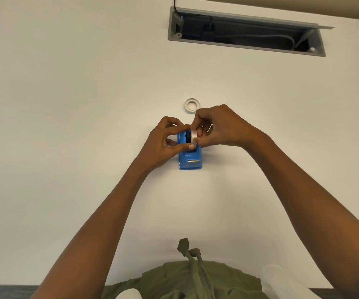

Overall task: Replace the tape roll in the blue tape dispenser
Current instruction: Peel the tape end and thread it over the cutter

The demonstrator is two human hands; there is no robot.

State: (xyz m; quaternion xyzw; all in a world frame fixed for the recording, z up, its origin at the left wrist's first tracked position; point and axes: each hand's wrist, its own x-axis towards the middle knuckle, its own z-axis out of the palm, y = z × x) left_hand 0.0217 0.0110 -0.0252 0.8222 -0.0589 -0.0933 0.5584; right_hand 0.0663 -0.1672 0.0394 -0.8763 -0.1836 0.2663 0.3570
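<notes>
A blue tape dispenser (190, 157) stands on the white table (66, 104), its metal cutter toward me. A clear tape roll (193, 135) on a black hub sits upright over the dispenser's cradle. My left hand (165, 143) pinches the roll from the left, thumb on its near edge. My right hand (219, 126) grips it from the right with fingertips on its top and side. A second, whitish tape roll (192, 105) lies flat on the table just beyond my hands, touching nothing.
An open grey cable tray (247, 31) with dark cables is sunk into the table at the far right. My olive-green garment (187, 279) shows at the near table edge.
</notes>
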